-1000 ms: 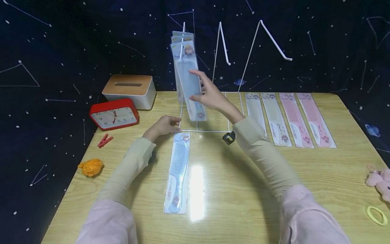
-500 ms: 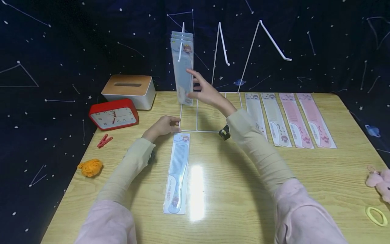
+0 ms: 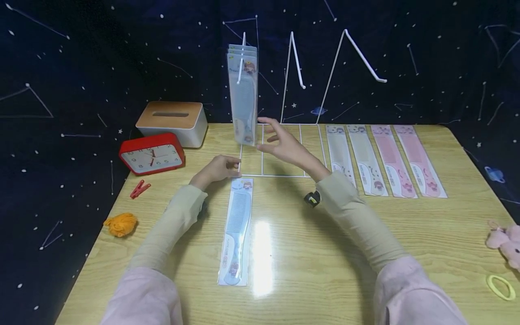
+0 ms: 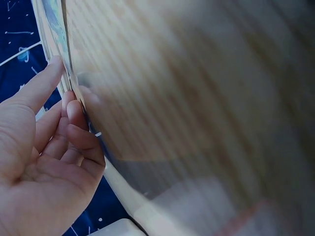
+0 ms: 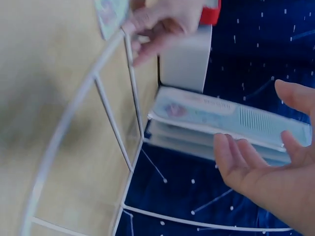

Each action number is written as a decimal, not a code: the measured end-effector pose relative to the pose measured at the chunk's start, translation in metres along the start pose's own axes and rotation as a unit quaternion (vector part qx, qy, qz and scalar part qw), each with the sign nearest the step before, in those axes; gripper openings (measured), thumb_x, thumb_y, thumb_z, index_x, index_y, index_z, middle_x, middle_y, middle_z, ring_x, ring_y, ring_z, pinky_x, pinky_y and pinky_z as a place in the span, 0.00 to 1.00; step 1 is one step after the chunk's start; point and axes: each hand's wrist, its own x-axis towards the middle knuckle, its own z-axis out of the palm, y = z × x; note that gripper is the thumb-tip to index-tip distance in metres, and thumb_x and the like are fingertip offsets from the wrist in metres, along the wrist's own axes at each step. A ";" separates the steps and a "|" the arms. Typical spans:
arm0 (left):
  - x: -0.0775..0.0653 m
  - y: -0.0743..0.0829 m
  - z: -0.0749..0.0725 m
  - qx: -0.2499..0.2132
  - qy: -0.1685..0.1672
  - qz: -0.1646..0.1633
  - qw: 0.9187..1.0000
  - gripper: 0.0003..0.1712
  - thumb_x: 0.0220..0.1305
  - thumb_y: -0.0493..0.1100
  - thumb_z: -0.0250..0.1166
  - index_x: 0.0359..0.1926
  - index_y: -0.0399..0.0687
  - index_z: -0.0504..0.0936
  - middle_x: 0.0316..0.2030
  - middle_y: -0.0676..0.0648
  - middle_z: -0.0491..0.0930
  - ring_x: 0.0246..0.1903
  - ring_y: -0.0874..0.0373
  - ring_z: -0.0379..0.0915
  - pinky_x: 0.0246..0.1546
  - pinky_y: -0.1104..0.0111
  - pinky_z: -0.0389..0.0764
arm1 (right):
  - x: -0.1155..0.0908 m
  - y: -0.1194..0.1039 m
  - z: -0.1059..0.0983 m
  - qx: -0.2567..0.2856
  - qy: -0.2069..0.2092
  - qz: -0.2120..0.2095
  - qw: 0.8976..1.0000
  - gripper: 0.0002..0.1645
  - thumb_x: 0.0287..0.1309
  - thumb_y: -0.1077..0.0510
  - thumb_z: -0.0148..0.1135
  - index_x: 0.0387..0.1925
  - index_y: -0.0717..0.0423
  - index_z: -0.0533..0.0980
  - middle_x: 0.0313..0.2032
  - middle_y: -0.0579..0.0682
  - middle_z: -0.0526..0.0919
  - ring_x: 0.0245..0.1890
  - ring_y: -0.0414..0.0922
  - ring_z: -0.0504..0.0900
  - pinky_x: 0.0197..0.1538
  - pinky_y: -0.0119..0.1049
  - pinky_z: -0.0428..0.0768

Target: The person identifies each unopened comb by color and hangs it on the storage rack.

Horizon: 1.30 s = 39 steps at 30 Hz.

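Observation:
A white wire display rack (image 3: pixel 280 175) stands on the table with its prongs rising at the back. Several packaged blue combs (image 3: pixel 243 104) hang one behind another on its left prong. My left hand (image 3: pixel 218 168) holds the rack's front left corner between thumb and fingers. Beside the lower right edge of the hanging combs is my right hand (image 3: pixel 286 146), fingers spread and holding nothing. In the right wrist view its fingertips are near the hanging packs (image 5: pixel 206 115). One more packaged blue comb (image 3: pixel 235 234) lies flat in front of the rack.
Right of the rack lie several packaged combs, some pale and some pink (image 3: pixel 420 160). At left are a tissue box (image 3: pixel 174 124), a red alarm clock (image 3: pixel 152 153), a red clip (image 3: pixel 140 189) and an orange bundle (image 3: pixel 122 224). A pink plush (image 3: pixel 505 241) and yellow ring (image 3: pixel 501 287) lie at right.
The front blue comb pack has swung back in line with the others on the left prong. My right hand has let it go and moved down and right. The left hand stays put.

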 end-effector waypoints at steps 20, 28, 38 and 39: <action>-0.001 0.003 0.000 0.011 -0.003 -0.003 1.000 0.33 0.58 0.42 0.68 0.64 0.40 0.70 0.52 0.42 0.76 0.52 0.51 0.68 0.61 0.59 0.68 | -0.074 0.023 0.082 -0.180 -0.228 0.023 0.957 0.36 0.62 0.48 0.59 0.69 0.50 0.61 0.51 0.62 0.75 0.55 0.60 0.67 0.56 0.60 0.69; -0.001 0.002 0.000 -0.002 -0.005 -0.006 1.000 0.34 0.58 0.41 0.68 0.64 0.39 0.69 0.52 0.42 0.77 0.54 0.51 0.69 0.60 0.60 0.69 | -0.072 0.019 0.107 -0.300 -0.226 0.030 0.926 0.36 0.61 0.35 0.54 0.68 0.38 0.64 0.65 0.71 0.59 0.62 0.67 0.58 0.57 0.64 0.66; 0.000 0.000 0.002 -0.009 0.001 0.002 1.000 0.33 0.57 0.40 0.69 0.63 0.37 0.70 0.50 0.41 0.77 0.48 0.52 0.70 0.52 0.62 0.73 | -0.085 0.026 0.097 -0.285 -0.195 0.036 0.938 0.34 0.56 0.35 0.60 0.59 0.47 0.74 0.68 0.70 0.54 0.62 0.64 0.59 0.59 0.62 0.64; 0.000 0.000 0.002 -0.010 0.001 0.002 1.000 0.33 0.57 0.40 0.69 0.63 0.37 0.70 0.50 0.40 0.77 0.49 0.51 0.70 0.54 0.62 0.72 | -0.087 0.026 0.095 -0.280 -0.193 0.042 0.940 0.35 0.53 0.34 0.62 0.58 0.47 0.74 0.68 0.70 0.54 0.61 0.63 0.59 0.58 0.62 0.64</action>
